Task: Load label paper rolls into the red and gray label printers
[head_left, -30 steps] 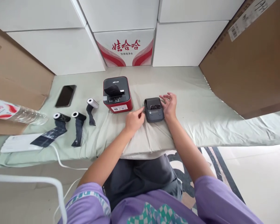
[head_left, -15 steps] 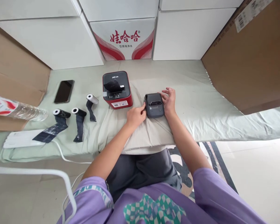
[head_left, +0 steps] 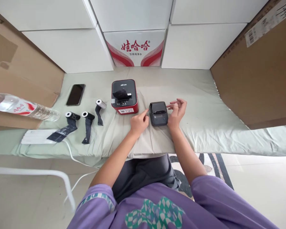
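Observation:
A small dark grey printer (head_left: 158, 113) lies on the pale green cloth (head_left: 200, 105) in front of me. My left hand (head_left: 138, 122) rests beside its left edge, index finger touching the casing. My right hand (head_left: 177, 111) sits against its right side with curled fingers near the top corner. Neither hand lifts it. A red and black printer (head_left: 124, 96) with dark paper sticking out stands just to the left.
Three paper rolls (head_left: 85, 119) with dark unrolled strips lie left of the red printer. A black phone (head_left: 75, 94), a water bottle (head_left: 21, 107) and a white power strip (head_left: 35, 137) sit further left. White cartons (head_left: 135, 47) line the back; a brown cardboard box (head_left: 252, 73) stands right.
My right hand's fingers have curled in against the small printer's right side. My left hand stays at its left edge. The view has shifted slightly.

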The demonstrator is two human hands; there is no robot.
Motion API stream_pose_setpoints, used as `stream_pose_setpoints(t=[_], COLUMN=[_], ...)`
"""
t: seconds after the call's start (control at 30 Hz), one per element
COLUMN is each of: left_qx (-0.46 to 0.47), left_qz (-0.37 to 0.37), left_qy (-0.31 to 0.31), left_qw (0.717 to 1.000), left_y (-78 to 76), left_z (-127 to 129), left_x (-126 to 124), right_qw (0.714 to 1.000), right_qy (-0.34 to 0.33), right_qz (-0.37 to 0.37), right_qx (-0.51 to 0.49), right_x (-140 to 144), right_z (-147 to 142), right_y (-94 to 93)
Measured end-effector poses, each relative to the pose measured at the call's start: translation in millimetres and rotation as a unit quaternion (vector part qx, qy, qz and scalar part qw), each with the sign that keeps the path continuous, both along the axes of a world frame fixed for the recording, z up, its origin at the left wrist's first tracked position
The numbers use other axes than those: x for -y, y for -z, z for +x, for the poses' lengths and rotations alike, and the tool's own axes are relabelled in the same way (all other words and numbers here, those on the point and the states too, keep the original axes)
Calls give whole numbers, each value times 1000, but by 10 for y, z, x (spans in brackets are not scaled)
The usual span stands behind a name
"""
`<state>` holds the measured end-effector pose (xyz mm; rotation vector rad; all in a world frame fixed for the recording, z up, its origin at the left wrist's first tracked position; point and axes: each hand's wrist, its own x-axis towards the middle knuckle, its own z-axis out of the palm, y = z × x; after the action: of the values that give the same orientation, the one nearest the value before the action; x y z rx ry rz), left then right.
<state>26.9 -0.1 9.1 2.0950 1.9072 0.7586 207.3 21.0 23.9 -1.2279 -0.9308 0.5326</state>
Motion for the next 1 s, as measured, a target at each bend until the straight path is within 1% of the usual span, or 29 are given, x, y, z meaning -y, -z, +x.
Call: stream_pose_setpoints(t=[0.13, 0.23, 0.3, 0.37, 0.43, 0.5, 0.6, 0.67, 0.73, 0.83, 0.9, 0.93, 0.97, 1.0], left_qx=[-28, -45, -59, -73, -83, -85, -85, -83, -82, -85, -88, -90, -92, -94], left_qz=[-52, -84, -98, -109, -117, -120, -127, -133, -136, -146, -149, -150, -148, -144], left_qy=[10, 23, 28, 31, 35, 39, 43, 53, 63, 69, 72, 74, 74, 74], left_qw=[998, 995, 993, 991, 989, 988, 987, 986, 985, 983, 982, 982, 982, 982], left_y=[-48, -86, -105, -121, -133, -142, -155, -167, -184, -212, -226, -229, -230, -229], left_z=[3, 7, 11, 16, 20, 23, 21, 13, 5, 0, 5, 9, 14, 20], left_x=[0, -2, -2, 1, 3, 6, 9, 10, 7, -13, -37, -50, -64, -76], right_qw=[997, 993, 993, 995, 992, 980, 957, 932, 891, 808, 755, 739, 729, 725], right_qy=[-57, -107, -114, -102, -94, -93, -120, -152, -180, -202, -206, -205, -204, -204], right_qz=[2, -5, -10, -13, -32, -76, -150, -195, -249, -334, -378, -390, -394, -390], right_qx=[-47, -46, -34, 4, 81, 156, 217, 267, 334, 441, 494, 510, 522, 531], right_x=[47, 38, 14, -8, -19, -14, 2, -14, -75, -238, -346, -384, -408, -417], right_z=[3, 1, 5, 20, 50, 94, 171, 216, 234, 181, 97, 52, 12, -17], right_y=[-21, -17, 3, 29, 52, 61, 16, -75, -221, -484, -624, -671, -700, -713])
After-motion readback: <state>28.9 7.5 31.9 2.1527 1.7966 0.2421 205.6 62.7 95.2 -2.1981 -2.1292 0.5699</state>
